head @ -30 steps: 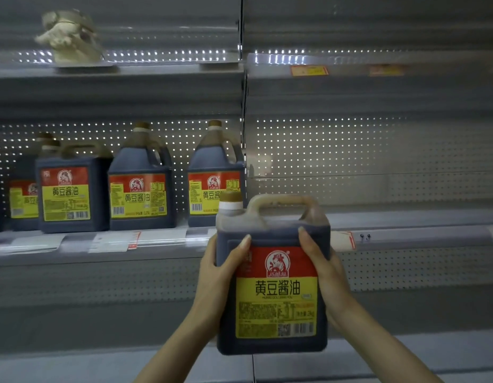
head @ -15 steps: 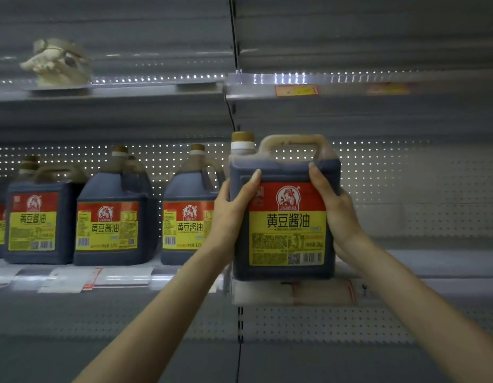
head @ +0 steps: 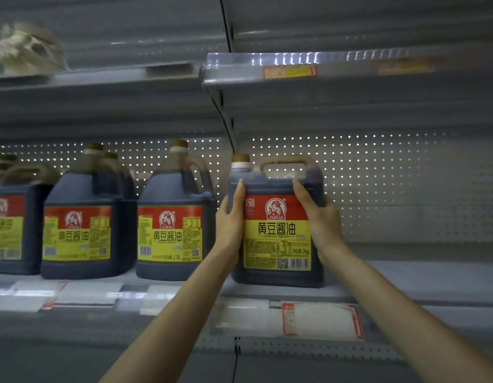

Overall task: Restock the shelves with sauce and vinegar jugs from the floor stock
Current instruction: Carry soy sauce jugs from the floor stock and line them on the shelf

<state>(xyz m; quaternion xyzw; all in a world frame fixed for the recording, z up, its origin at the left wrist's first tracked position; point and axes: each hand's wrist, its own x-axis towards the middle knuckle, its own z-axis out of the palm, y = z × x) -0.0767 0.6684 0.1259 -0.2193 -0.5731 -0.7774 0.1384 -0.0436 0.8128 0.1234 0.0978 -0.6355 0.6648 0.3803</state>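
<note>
Dark rectangular soy-sauce jug with red-yellow label (head: pixel 277 225) upright, base at front of grey metal shelf (head: pixel 405 275), right of shelved jug row (head: pixel 168 217). Left hand (head: pixel 230 219) and right hand (head: pixel 320 219) clasp opposite sides, fingers wrapped tight. Jug midway between palms; open shelf lies behind, so push goes rearward.

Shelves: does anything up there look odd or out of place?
Yes: a pale crumpled bundle sits alone on the upper shelf, unlike the jugs below. It is too blurred to identify. No spills show.
</note>
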